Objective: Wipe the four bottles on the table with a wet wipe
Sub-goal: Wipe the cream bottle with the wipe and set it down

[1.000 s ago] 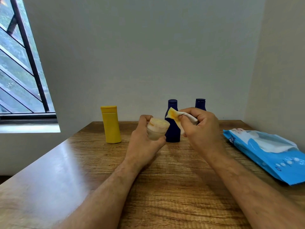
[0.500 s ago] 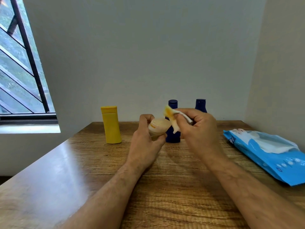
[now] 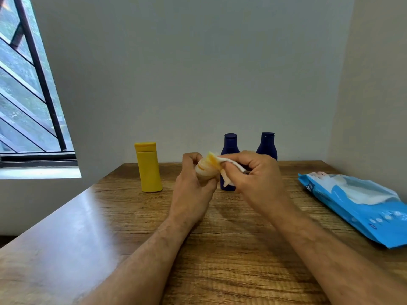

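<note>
My left hand [image 3: 191, 188] holds a small cream-coloured bottle [image 3: 203, 170] with orange marks, lifted above the table and tilted to the right. My right hand [image 3: 253, 179] pinches a white wet wipe [image 3: 229, 164], stained yellow-orange, and presses it against the bottle's upper end. A yellow bottle [image 3: 148, 167] stands upright at the back left. Two dark blue bottles stand behind my hands: one [image 3: 230, 144] is partly hidden by them, the other [image 3: 267, 144] is further right.
A blue pack of wet wipes [image 3: 356, 205] lies on the right side of the wooden table [image 3: 110, 227], its flap open. A wall rises right behind the bottles and another along the right. A barred window is at the left.
The cream bottle has tipped from upright towards the right. My right hand has brought the wipe down and left onto it, and both hands have drawn closer together.
</note>
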Tool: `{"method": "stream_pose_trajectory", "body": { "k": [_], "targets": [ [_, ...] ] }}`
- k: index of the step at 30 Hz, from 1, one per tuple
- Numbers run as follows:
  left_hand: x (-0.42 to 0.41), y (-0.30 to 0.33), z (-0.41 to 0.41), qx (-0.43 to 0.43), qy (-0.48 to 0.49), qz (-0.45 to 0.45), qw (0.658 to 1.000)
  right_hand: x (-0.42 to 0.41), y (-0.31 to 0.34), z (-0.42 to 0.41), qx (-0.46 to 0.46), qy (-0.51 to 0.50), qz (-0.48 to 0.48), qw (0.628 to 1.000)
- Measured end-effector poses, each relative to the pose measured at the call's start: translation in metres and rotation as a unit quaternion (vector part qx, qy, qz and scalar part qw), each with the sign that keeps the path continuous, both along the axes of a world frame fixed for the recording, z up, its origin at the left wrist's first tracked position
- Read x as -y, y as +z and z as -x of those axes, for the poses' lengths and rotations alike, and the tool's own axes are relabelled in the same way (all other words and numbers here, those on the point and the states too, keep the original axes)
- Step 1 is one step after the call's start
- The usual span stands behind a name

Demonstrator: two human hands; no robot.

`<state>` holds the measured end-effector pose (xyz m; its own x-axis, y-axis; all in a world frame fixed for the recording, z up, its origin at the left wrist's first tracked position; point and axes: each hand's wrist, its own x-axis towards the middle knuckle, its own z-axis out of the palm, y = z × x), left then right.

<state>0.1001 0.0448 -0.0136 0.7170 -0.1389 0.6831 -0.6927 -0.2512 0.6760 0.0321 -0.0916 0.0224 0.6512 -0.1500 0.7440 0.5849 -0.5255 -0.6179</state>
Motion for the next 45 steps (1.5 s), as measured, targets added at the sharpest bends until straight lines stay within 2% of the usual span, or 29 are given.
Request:
{"method": "stream_pose_trajectory", "body": {
  "k": [3, 5, 7, 11, 17, 23, 28, 31, 35, 38, 45],
  "targets": [
    [0.001, 0.001, -0.004, -0.012, 0.010, 0.049, 0.999, 0.005, 0.005, 0.000, 0.011, -0.045, -0.085, 0.995],
    [0.000, 0.001, -0.006, -0.028, 0.015, 0.080, 0.996, 0.009, 0.008, -0.001, 0.018, -0.081, -0.104, 0.991],
    [0.000, 0.001, -0.006, -0.025, 0.017, 0.072, 0.997, 0.010, 0.007, 0.000, 0.029, -0.088, -0.072, 0.993],
    [0.000, -0.001, -0.001, 0.008, 0.004, 0.011, 1.000, 0.000, -0.001, 0.000, 0.056, -0.053, 0.117, 0.990],
    [-0.002, 0.000, 0.001, 0.019, 0.010, -0.011, 1.000, -0.003, -0.004, -0.003, 0.050, -0.008, 0.130, 0.990],
    [0.000, 0.003, 0.000, -0.005, 0.007, 0.033, 0.999, 0.000, 0.002, -0.002, 0.053, -0.063, 0.030, 0.996],
    [0.000, 0.002, -0.002, -0.015, -0.004, 0.044, 0.999, 0.012, 0.001, -0.010, 0.014, -0.175, -0.060, 0.983],
    [0.000, 0.002, -0.002, -0.018, 0.001, 0.039, 0.999, 0.014, 0.003, -0.010, 0.020, -0.175, -0.095, 0.980],
    [0.000, 0.000, -0.002, 0.010, 0.033, -0.014, 0.999, 0.004, 0.005, -0.003, 0.066, -0.120, -0.021, 0.990],
    [0.002, -0.002, 0.000, 0.033, 0.048, -0.048, 0.997, 0.001, 0.001, -0.003, 0.066, -0.103, 0.050, 0.991],
    [0.001, -0.004, -0.004, 0.045, 0.063, -0.053, 0.996, -0.001, -0.008, -0.010, 0.016, -0.050, 0.078, 0.996]
  ]
}}
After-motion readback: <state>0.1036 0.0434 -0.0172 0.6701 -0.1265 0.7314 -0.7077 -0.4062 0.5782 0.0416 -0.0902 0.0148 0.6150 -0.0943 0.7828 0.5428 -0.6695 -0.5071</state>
